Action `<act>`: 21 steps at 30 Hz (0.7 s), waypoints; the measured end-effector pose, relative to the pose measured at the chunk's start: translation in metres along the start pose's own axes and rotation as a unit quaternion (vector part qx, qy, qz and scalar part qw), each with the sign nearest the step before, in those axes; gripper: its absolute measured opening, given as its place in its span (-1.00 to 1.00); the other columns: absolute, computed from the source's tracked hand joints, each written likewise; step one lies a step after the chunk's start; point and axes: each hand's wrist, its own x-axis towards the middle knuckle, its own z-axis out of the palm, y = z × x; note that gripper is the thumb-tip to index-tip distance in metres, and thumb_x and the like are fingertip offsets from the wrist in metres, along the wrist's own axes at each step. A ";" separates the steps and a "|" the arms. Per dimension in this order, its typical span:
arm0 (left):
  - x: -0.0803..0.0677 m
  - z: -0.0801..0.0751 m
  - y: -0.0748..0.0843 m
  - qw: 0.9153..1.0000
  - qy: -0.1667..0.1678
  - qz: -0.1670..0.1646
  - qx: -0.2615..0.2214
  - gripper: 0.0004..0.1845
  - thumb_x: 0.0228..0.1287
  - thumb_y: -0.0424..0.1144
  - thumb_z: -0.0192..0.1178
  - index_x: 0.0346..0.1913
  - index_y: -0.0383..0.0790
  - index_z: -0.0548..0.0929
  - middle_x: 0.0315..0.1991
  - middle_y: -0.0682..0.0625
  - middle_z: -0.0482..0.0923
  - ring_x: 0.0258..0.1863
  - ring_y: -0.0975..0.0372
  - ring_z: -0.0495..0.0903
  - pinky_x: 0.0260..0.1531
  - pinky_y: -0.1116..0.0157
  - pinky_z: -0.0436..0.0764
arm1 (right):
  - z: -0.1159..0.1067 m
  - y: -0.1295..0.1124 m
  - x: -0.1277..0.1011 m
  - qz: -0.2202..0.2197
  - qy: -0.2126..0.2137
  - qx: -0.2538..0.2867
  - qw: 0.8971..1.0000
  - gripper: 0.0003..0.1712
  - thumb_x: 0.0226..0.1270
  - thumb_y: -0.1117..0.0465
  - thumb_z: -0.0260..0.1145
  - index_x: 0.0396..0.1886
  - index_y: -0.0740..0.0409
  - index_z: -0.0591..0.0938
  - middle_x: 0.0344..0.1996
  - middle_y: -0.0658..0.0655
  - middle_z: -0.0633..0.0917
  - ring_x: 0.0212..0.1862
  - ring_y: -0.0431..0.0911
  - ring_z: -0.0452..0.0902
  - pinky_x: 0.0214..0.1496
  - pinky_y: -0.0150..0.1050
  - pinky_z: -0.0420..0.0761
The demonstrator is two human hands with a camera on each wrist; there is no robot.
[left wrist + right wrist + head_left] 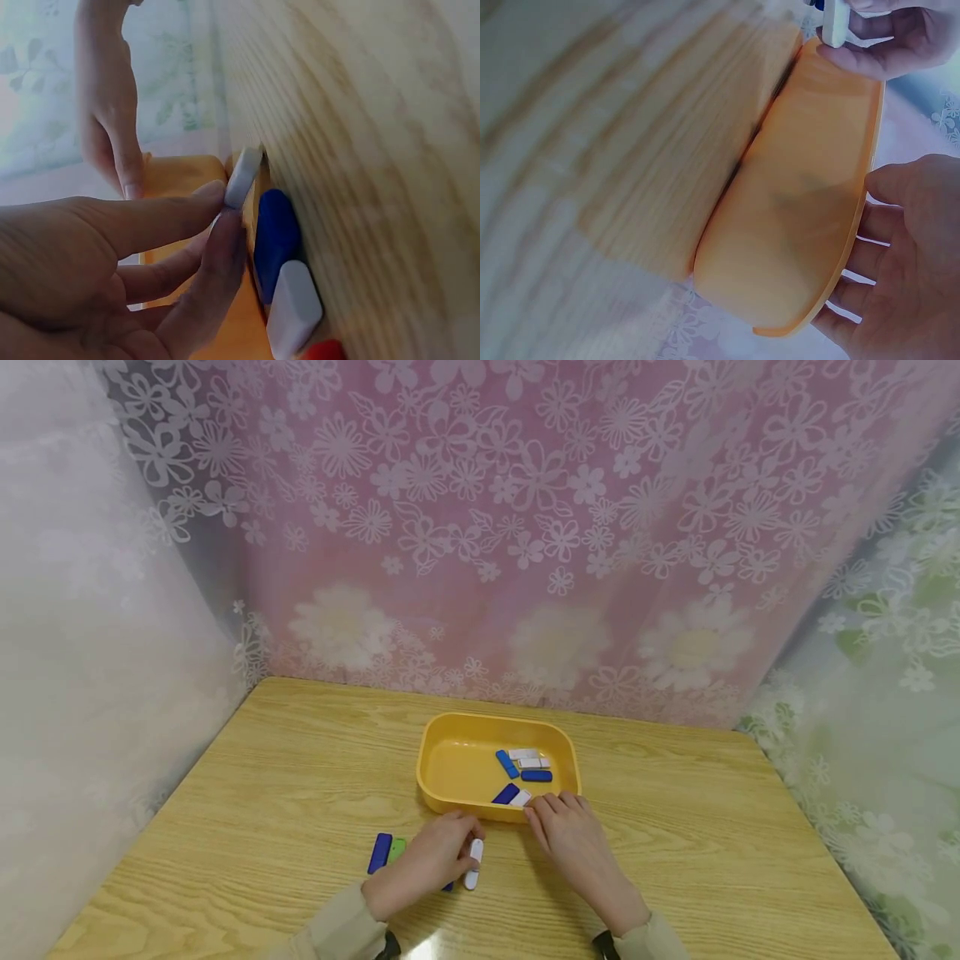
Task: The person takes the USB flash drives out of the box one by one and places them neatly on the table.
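Note:
My left hand point(457, 853) pinches a small white oblong piece point(473, 863) between thumb and fingers, just above the wooden table in front of the yellow tray point(450, 760). The left wrist view shows the pinched white piece point(244, 176) held on edge, with a blue piece point(276, 234), another white piece point(294, 307) and a red piece point(327, 350) lying on the table beside it. My right hand point(553, 807) lies flat with straight fingers at the tray's near rim point(859, 217) and holds nothing. Several blue and white pieces point(522, 768) lie inside the tray.
A blue piece point(380, 852) and a green piece point(396, 848) lie on the table left of my left hand. Flowered curtains point(480, 527) close in the table at the back and on both sides. The table edge runs close at the right.

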 end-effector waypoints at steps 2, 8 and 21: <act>-0.001 0.000 0.000 1.000 0.005 -0.004 0.018 -0.75 0.12 -0.28 0.53 -0.18 -0.19 0.68 -0.37 0.11 0.46 -0.42 0.36 0.35 -0.40 0.40 0.40 | 0.000 0.000 0.000 0.002 -0.005 -0.003 1.000 -0.88 0.43 0.18 0.34 -0.30 0.12 0.68 -0.38 0.03 0.71 -0.33 -0.05 0.49 -0.18 -0.09 0.53; -0.004 0.000 -0.001 0.998 0.010 0.016 0.068 -0.68 0.03 -0.11 0.59 -0.19 -0.13 0.73 -0.32 0.10 0.53 -0.34 0.32 0.38 -0.33 0.36 0.45 | 0.000 0.000 0.000 0.007 -0.012 0.002 1.000 -0.89 0.44 0.18 0.33 -0.29 0.12 0.68 -0.37 0.02 0.71 -0.32 -0.05 0.49 -0.17 -0.09 0.52; -0.007 -0.004 -0.003 0.997 0.032 0.026 0.062 -0.73 0.12 -0.07 0.53 -0.19 -0.10 0.73 -0.28 0.11 0.60 -0.28 0.31 0.48 -0.30 0.37 0.51 | -0.001 0.000 0.000 0.011 -0.023 0.001 1.000 -0.87 0.46 0.17 0.32 -0.29 0.11 0.69 -0.35 0.02 0.72 -0.31 -0.04 0.50 -0.15 -0.09 0.53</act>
